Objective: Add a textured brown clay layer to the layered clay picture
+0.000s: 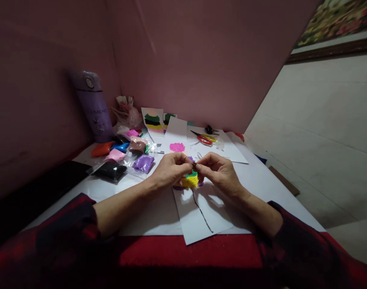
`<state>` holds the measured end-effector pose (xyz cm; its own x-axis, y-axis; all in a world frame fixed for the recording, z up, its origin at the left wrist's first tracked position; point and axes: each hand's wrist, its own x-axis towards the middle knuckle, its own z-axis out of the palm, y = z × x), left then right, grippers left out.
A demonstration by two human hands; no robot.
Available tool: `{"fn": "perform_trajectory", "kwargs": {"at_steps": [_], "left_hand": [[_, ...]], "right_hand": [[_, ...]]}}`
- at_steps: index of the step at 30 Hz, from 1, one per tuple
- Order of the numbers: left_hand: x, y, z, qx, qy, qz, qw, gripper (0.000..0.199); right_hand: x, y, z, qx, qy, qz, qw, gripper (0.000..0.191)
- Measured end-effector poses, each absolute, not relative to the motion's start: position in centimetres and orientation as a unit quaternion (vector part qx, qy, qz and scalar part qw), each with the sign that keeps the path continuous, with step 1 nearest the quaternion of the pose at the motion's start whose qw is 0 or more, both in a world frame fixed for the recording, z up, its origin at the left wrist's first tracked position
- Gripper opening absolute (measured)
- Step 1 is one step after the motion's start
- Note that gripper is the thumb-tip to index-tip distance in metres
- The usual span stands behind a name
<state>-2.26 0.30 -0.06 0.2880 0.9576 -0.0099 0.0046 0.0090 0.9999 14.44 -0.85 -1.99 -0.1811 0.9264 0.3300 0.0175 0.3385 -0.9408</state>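
Observation:
My left hand (173, 168) and my right hand (218, 172) meet over the middle of the table, fingertips pinched together. Between them is a small dark piece (194, 165), mostly covered by the fingers; it looks like soft clay. Beneath the hands lies a white paper card (188, 222) with yellow clay (190, 182), some green and purple clay, and a thin black wavy line (201, 212) running down toward its lower edge. A patch of pink clay (177, 147) shows just beyond my left hand.
Several bags of coloured clay, including a black one (110, 171) and a purple one (143, 163), lie left of my hands. Behind them stands a purple bottle (94, 108). Scissors (204, 139) rest at the back right. Painted cards (153, 122) lean near the wall.

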Motion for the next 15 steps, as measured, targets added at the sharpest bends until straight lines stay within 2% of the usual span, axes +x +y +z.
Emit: {"fn": "perform_trajectory", "kwargs": {"at_steps": [4,7,10,15], "left_hand": [[-2.4,0.4,-0.1,0.521,0.423,0.467,0.576,0.008],[-2.7,0.5,-0.3,0.502,0.409,0.485,0.588,0.005],[-2.7,0.7,-0.6,0.509,0.404,0.478,0.591,0.013],[-2.6,0.9,-0.9,0.521,0.394,0.461,0.601,0.026]], "right_hand": [[14.9,-0.2,-2.3,-0.403,-0.581,0.412,0.574,0.015],[15.2,0.3,-2.7,-0.408,-0.557,0.427,0.584,0.02],[15.2,0.3,-2.8,-0.395,-0.566,0.443,0.573,0.026],[14.8,-0.4,-2.3,-0.368,-0.595,0.457,0.549,0.025]]}}
